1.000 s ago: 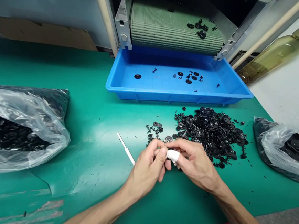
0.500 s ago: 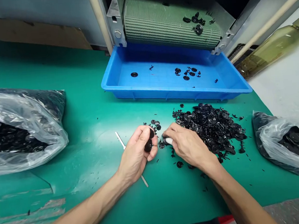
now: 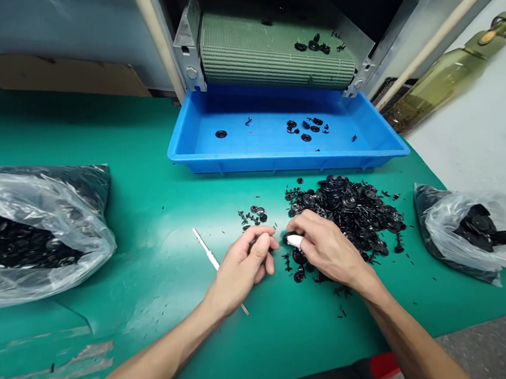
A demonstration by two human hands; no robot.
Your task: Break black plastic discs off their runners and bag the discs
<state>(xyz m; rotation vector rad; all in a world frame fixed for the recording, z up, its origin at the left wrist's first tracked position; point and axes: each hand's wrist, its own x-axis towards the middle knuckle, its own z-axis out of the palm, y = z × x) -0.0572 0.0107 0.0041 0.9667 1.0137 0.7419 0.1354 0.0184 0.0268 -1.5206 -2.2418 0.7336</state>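
My left hand [image 3: 244, 266] is closed, thumb against curled fingers, around black round plastic parts that now show only as a dark sliver. With a white cover on one fingertip, my right hand [image 3: 327, 248] pinches a black round plastic part [image 3: 288, 237] at the near left edge of a heap of black plastic parts [image 3: 350, 205]. Beyond my left hand lies a small group of black discs and thin sprue-like bits [image 3: 253, 214]. A thin silver-white rod-like tool [image 3: 203, 243] lies on the table, partly hidden under my left hand.
A blue tray [image 3: 294, 158] holding several black parts stands below a green conveyor belt [image 3: 268, 51]. Clear plastic bags of black parts lie at left [image 3: 85, 226] and right [image 3: 439, 221]. A greenish bottle [image 3: 441, 81] stands at the far right, beyond the green tabletop [image 3: 149, 203].
My left hand has turned and closed further, so the black discs in it are mostly hidden. My right hand now pinches a round part near the heap. The camera view has shifted slightly.
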